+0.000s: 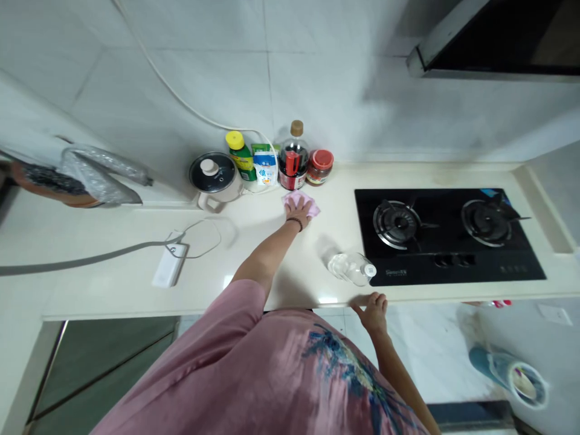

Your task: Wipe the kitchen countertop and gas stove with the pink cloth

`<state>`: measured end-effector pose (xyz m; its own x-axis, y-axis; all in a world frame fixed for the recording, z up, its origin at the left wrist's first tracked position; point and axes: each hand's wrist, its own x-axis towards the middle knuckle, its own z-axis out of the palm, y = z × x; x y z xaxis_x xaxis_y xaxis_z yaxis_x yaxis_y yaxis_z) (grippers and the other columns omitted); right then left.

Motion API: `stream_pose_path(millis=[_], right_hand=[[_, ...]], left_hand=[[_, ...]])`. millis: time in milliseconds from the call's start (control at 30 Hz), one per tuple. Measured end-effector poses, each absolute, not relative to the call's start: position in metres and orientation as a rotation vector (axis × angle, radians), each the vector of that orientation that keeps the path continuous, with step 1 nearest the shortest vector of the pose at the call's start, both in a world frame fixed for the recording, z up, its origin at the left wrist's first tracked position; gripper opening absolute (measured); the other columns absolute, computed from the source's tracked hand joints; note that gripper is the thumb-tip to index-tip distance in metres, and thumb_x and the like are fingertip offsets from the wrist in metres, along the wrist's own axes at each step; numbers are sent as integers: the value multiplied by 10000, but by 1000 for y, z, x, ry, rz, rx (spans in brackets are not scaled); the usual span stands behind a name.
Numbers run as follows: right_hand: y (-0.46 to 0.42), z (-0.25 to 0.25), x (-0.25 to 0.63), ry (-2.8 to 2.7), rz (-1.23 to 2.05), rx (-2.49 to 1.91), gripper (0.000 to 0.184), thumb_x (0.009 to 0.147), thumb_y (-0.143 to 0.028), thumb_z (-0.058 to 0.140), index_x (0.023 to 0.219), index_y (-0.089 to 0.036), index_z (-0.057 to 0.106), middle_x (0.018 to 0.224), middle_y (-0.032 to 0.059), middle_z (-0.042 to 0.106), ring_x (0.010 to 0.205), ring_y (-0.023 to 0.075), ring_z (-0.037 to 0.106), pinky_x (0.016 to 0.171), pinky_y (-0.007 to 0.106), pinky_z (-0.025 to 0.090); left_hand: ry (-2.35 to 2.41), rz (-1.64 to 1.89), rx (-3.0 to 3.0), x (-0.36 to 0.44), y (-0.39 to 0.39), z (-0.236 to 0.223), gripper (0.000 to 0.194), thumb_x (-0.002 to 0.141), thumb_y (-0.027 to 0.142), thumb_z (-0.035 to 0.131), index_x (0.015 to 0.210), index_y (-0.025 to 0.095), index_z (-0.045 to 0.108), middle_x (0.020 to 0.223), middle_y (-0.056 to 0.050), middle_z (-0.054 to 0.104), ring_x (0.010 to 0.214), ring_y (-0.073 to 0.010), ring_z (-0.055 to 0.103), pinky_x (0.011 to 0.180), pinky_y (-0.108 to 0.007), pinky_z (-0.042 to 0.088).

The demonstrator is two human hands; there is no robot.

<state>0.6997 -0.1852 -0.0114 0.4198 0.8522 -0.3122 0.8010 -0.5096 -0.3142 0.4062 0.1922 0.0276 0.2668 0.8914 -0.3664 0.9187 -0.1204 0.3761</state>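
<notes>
My left hand [298, 212] lies on a pink cloth [314, 209], pressing it against the countertop with fingers spread. A dark beaded bracelet circles that wrist. Just behind the cloth stand a dark sauce bottle [286, 162] with a brown cap and a jar [319, 167] with a red lid. At the counter's front edge rests my right hand [375, 313], its thumb apart from the fingers and no object visible in it. Close to it, a clear container [353, 269] with a white cap lies on its side beside the stove.
A black two-burner gas stove [435, 241] is set into the counter [254, 241] on the right. A lidded pot [217, 175], a yellow-capped bottle [242, 156] and a white-blue packet [265, 167] line the wall. A white power strip [170, 266] with cables lies left. A range hood [498, 42] overhangs.
</notes>
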Motion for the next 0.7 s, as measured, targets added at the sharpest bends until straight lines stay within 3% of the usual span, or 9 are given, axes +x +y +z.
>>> stream_pose_path(millis=[267,433,533,700], right_hand=[[-185,-14,697,-1432,666,-2512,1257,829,-909,383,1573,99,271,1680,450,235,1631,570,115,1290,734,204],[-184,-19,700,-1485,630,-2532,1282,827,-926,306,1567,120,270,1645,448,277,1616,564,163,1295,713,209],[-182,-17,701,-1530,609,-2517,1316,823,-936,268,1528,175,281,1609,484,274,1572,603,203,1279,725,223],[-178,-10,701,-1544,574,-2523,1264,832,-942,315,1522,117,344,1563,469,348,1499,628,291,1195,785,287]], left_hand=[[1414,-50,2175,438,84,16,794,1020,454,513,1768,323,282,1860,14,84,1687,-432,-141,1358,-701,-15],[1285,-102,2298,397,-23,10,794,1025,519,544,1760,348,299,1853,-16,141,1698,-435,-30,1356,-726,67],[1163,-157,2372,373,-72,8,760,1008,570,576,1724,414,374,1843,7,174,1705,-407,35,1370,-657,143],[1064,-124,2424,362,-75,9,734,1019,568,573,1708,360,430,1834,-26,241,1704,-398,53,1355,-662,158]])
